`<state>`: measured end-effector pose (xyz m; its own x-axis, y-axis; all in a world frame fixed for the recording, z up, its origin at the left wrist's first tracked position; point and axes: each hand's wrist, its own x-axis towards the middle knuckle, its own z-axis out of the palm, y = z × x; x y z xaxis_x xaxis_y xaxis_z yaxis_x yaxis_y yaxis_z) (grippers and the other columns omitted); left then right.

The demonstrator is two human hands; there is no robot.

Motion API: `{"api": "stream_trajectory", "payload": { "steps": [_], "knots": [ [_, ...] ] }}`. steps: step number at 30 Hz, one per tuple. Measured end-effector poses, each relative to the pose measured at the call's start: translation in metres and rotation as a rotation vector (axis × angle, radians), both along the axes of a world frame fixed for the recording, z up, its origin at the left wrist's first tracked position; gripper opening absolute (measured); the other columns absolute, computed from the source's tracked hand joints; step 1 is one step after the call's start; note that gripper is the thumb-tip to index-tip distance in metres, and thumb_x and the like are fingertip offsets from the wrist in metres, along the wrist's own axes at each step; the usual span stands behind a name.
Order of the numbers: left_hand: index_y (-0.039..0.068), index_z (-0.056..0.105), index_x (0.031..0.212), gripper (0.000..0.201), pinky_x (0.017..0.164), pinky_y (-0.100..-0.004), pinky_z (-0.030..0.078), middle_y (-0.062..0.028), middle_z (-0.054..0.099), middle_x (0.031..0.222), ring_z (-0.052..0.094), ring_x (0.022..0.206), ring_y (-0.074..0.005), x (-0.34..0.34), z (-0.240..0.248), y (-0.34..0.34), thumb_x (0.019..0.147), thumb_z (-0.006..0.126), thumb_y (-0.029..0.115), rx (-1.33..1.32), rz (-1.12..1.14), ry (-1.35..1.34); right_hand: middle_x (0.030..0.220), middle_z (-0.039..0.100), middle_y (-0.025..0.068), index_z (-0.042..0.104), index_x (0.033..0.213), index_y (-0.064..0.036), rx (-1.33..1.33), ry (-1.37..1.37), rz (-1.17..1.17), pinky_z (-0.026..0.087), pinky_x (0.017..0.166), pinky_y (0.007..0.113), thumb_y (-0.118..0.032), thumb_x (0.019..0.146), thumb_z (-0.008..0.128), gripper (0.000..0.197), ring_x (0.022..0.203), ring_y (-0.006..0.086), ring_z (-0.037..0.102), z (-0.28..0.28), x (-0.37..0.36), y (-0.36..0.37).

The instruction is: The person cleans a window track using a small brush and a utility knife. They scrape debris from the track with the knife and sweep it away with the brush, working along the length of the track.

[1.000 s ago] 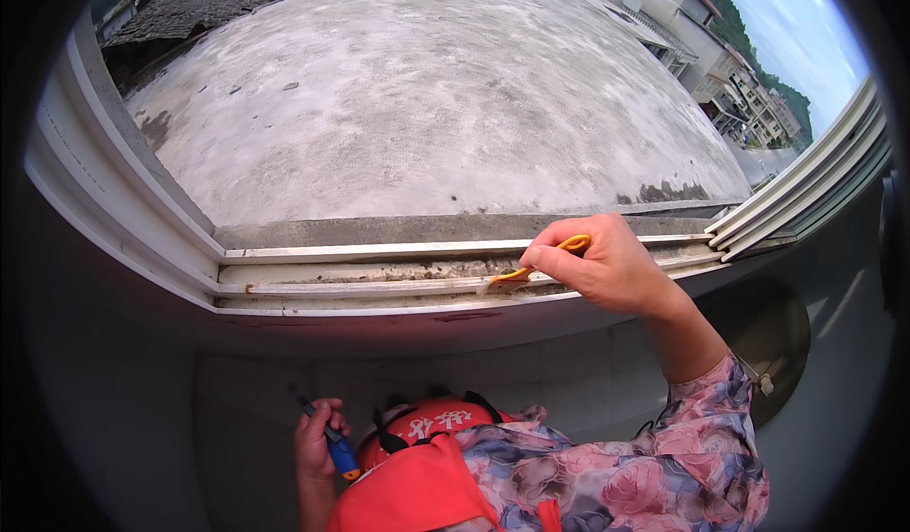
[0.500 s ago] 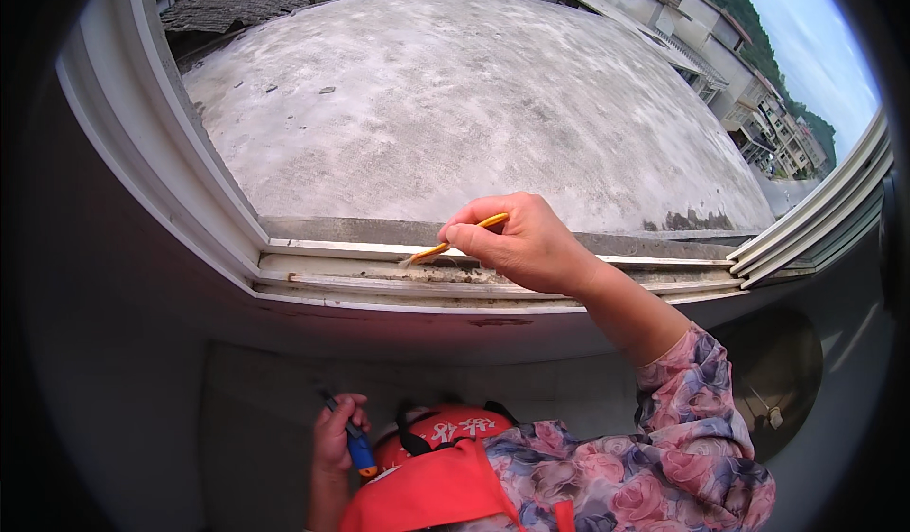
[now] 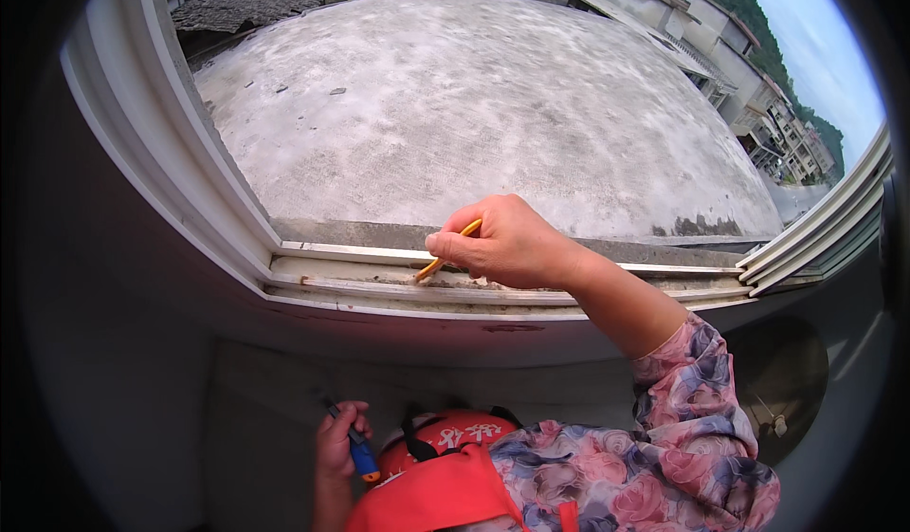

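Note:
My right hand [image 3: 517, 243] pinches a thin brush [image 3: 464, 235] with a yellow-orange handle. The brush slants down, its tip in the dirty track of a white window frame [image 3: 322, 285]. Dark grime lies along the track beside and partly behind my fingers. Lower down, my left hand [image 3: 339, 437] is closed round a tool with a blue handle [image 3: 363, 458] and an orange end. The dark, narrow far part of that tool sticks out above the fingers; its tip is too dim to make out.
Outside the window spreads a wide grey concrete roof [image 3: 474, 105], with buildings [image 3: 720, 39] beyond. Sliding sash edges [image 3: 815, 219] stand at the right. Below the sill are a red apron [image 3: 427, 494] on me and a dark round shape [image 3: 782, 380] at lower right.
My right hand has shifted slightly left, and the brush is steeper, its tip lower in the track. The left hand keeps its hold on the blue-handled tool. The whole view has shifted a little.

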<state>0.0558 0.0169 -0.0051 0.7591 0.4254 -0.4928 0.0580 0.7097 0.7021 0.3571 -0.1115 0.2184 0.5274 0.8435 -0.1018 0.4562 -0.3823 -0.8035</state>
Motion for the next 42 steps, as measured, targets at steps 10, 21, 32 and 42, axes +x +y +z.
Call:
{"api": "stream_trajectory", "payload": {
  "steps": [10, 21, 32, 42],
  "knots": [
    [-0.001, 0.059, 0.099, 0.020, 0.061, -0.0282, 0.046, -0.0016, 0.051, 0.069, 0.050, 0.065, -0.0117, -0.018, -0.016, 0.004, 0.095, 0.053, 0.018, -0.036, 0.063, 0.041, 0.064, 0.065, 0.0094, 0.070, 0.083, 0.0006, 0.097, -0.070, 0.096, 0.047, 0.057, 0.029, -0.038, 0.093, 0.056, 0.043, 0.060, 0.0133, 0.060, 0.022, 0.020, 0.019],
    [-0.001, 0.058, 0.099, 0.019, 0.060, -0.0292, 0.045, -0.0016, 0.050, 0.068, 0.050, 0.064, -0.0124, -0.032, -0.020, 0.006, 0.095, 0.052, 0.016, -0.075, 0.169, -0.014, 0.065, 0.064, 0.0103, 0.068, 0.076, 0.0002, -0.398, -0.141, 0.400, 0.046, 0.061, 0.034, -0.027, 0.089, 0.056, 0.033, 0.062, 0.0186, 0.061, 0.010, 0.034, 0.075],
    [-0.001, 0.058, 0.099, 0.020, 0.059, -0.0282, 0.045, -0.0016, 0.050, 0.068, 0.049, 0.063, -0.0117, -0.023, -0.008, 0.013, 0.095, 0.053, 0.018, -0.023, 0.147, 0.013, 0.071, 0.064, 0.0158, 0.067, 0.095, 0.0005, -0.340, -0.302, 0.454, 0.047, 0.063, 0.036, -0.031, 0.095, 0.053, 0.035, 0.060, 0.0255, 0.057, 0.017, 0.001, 0.085],
    [-0.001, 0.059, 0.101, 0.019, 0.060, -0.0277, 0.045, -0.0011, 0.051, 0.068, 0.049, 0.063, -0.0108, -0.023, -0.011, 0.008, 0.095, 0.052, 0.015, -0.049, 0.132, 0.060, 0.082, 0.066, 0.0194, 0.063, 0.104, -0.0025, 0.106, -0.334, 0.571, 0.049, 0.072, 0.042, -0.026, 0.096, 0.052, 0.027, 0.076, 0.0378, 0.062, 0.005, -0.028, 0.106]
  ]
}}
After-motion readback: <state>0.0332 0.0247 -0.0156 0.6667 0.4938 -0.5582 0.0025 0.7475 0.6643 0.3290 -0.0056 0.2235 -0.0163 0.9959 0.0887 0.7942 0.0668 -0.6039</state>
